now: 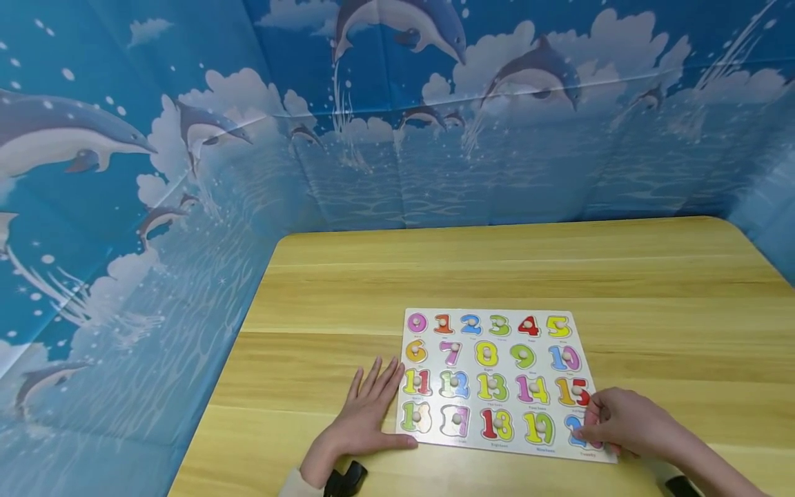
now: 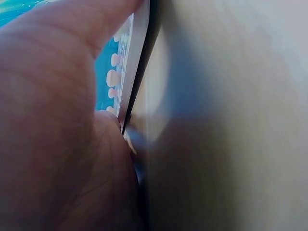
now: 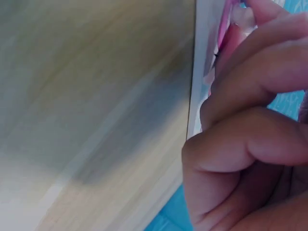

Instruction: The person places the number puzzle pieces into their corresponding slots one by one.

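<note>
A white wooden number puzzle board point(image 1: 466, 445) lies on the table, its colourful number pieces, 0 through 20, each bearing a small round knob. My left hand point(image 1: 363, 417) rests at the board's lower left corner, fingers straight along the left side and thumb at the front edge. The left wrist view shows the board's edge point(image 2: 137, 57) beside that hand. At the lower right corner, my right hand point(image 1: 630, 421) pinches the number 20 piece point(image 1: 572, 422) by its knob; the fingers hide much of it. Up close, the knob point(image 3: 243, 17) shows at the fingertips, the other fingers curled.
The wood-grain table point(image 1: 497, 266) extends behind and to both sides of the board. A blue cloth backdrop point(image 1: 528, 179) printed with dolphins hangs along the back and left. Dark wrist straps point(image 1: 346, 478) show at the bottom edge.
</note>
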Available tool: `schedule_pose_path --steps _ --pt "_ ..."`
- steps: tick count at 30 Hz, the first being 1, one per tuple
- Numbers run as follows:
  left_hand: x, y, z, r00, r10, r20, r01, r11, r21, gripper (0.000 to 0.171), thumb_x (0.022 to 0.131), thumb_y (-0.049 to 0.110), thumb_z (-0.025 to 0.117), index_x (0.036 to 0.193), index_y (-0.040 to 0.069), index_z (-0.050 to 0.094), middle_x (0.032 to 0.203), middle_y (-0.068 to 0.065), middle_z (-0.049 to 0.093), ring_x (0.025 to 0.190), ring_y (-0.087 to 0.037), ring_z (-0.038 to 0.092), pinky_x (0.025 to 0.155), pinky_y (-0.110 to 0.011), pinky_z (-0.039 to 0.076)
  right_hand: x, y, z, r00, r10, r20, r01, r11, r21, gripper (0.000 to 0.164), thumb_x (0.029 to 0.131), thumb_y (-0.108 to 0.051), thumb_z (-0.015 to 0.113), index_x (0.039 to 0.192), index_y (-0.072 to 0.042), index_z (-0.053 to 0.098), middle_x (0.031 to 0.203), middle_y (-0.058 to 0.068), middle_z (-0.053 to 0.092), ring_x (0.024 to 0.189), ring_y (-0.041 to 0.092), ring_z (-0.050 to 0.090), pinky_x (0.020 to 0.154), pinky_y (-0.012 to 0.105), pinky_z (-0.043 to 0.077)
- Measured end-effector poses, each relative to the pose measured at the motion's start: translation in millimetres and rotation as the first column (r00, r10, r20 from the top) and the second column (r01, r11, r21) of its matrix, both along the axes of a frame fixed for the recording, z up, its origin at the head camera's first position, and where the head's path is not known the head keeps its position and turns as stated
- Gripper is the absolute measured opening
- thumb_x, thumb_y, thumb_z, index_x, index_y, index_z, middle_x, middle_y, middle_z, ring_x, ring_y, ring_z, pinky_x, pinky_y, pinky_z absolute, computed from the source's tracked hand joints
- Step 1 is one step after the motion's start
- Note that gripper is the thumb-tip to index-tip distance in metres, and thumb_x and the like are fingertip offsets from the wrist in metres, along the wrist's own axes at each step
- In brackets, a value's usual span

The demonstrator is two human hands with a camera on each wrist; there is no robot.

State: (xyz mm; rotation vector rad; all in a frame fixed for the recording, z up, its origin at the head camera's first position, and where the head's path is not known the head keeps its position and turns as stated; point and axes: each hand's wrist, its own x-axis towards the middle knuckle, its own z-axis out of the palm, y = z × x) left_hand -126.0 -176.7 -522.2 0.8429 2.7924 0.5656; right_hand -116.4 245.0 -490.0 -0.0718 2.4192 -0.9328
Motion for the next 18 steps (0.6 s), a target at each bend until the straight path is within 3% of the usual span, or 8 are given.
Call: schedule_pose_path --steps 10,18 --pt "-0.5 -3.1 -13.8 0.999 0.000 -0.041 0.001 0.999 0.039 0.111 0.075 0.077 0.053 0.154 0.015 0.005 0.159 -0.002 0.000 0.143 -0.026 -0.009 0.109 -0.053 -0.009 1.9 3.4 -4.7 1.000 -0.015 -0.015 0.015 0.999 -0.044 0.040 0.072 -0.042 0.080 0.076 -0.009 0.057 0.059 0.001 0.054 0.046 0.012 0.042 0.039 0.021 0.034" --pt "0.7 -0.5 2.0 1.000 0.001 0.006 -0.001 1.000 0.004 0.110 0.076 0.072 0.057 0.154 0.012 0.007 0.159 -0.005 0.002 0.143 -0.030 -0.006 0.109 -0.056 -0.005 0.3 5.4 -5.7 0.998 0.011 -0.058 -0.013 1.000 -0.028 0.040 0.071 -0.043 0.080 0.075 -0.010 0.057 0.059 0.000 0.052 0.048 0.013 0.045 0.041 0.021 0.032"
